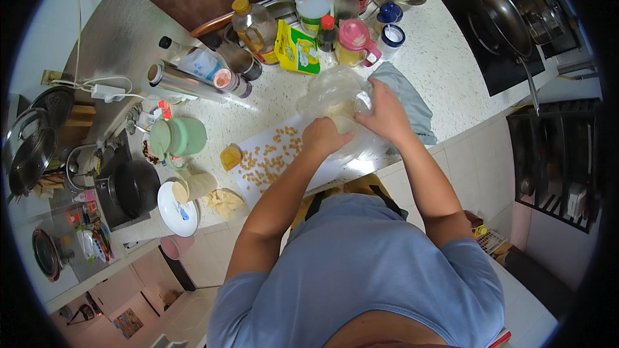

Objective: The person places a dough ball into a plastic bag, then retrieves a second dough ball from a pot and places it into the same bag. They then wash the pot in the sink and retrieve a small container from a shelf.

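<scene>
A clear plastic bag [333, 84] with pale contents lies on the counter before me. My left hand [325, 136] grips the near left part of the bag, its fingers curled. On the bag's right side, my right hand [385, 112] pinches the plastic between thumb and fingers. Beside and partly beneath my left forearm is a white sheet [244, 193] scattered with many small tan pieces, like nuts or beans. A small brown-yellow block [231, 157] rests at the sheet's left edge. A grey-blue cloth or pouch [404, 99] lies right of the bag.
Behind the bag stand a pink-lidded jug [353, 41], a yellow-green packet [297, 50] and several bottles. Leftward are a green pitcher [179, 136], a white plate [176, 220], a crumpled yellowish cloth [223, 203] and a dark pot [133, 188]. A wok [503, 19] sits on the right-hand stove.
</scene>
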Demonstrator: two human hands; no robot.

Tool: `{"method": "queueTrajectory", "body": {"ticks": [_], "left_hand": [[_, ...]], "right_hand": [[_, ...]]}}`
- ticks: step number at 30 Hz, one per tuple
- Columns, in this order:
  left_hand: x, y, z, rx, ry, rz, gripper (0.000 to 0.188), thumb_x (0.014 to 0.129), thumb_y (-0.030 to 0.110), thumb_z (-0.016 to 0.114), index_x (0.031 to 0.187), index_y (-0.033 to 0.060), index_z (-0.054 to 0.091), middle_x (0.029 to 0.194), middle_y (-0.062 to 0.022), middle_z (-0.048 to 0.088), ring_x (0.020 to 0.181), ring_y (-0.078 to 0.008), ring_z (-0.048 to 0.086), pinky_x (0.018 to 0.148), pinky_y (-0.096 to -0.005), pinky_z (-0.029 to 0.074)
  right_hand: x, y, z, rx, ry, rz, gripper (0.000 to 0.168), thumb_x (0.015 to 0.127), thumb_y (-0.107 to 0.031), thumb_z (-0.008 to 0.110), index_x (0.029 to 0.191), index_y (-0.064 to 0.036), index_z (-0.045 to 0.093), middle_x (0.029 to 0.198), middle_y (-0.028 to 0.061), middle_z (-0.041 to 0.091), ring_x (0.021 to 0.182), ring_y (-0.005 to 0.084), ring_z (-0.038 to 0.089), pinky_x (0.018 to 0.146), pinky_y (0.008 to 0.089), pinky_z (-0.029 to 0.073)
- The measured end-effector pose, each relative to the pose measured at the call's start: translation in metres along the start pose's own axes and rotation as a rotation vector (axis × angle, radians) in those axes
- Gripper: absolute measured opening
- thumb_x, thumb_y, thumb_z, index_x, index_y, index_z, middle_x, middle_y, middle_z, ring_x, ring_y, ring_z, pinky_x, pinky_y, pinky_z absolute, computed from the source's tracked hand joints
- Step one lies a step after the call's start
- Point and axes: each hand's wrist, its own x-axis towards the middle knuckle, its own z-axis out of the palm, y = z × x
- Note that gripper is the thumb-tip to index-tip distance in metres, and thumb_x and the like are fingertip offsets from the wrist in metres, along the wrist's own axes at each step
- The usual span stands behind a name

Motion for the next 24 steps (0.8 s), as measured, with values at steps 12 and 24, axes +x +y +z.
{"method": "queueTrajectory", "body": {"ticks": [12,24], "left_hand": [[0.008,0.012,0.017,-0.130,0.185,-0.162,0.063,0.065,0.051,0.064,0.094,-0.0049,0.060,0.093,-0.0217,0.061,0.086,-0.0332,0.060,0.074,-0.0387,0.048],[0.035,0.022,0.037,-0.268,0.485,-0.227,0.050,0.065,0.030,0.071,0.099,-0.0031,0.055,0.104,-0.0205,0.054,0.092,-0.0334,0.057,0.076,-0.0384,0.047]], "right_hand": [[0.069,0.079,0.080,0.425,-0.514,0.131,0.040,0.071,-0.022,0.062,0.106,-0.003,0.057,0.093,0.0180,0.061,0.088,0.0264,0.059,0.079,0.0328,0.045],[0.052,0.052,0.057,0.566,-0.440,-0.080,0.026,0.079,-0.005,0.049,0.105,-0.006,0.049,0.088,0.0059,0.055,0.081,0.0129,0.050,0.071,0.0260,0.042]]}}
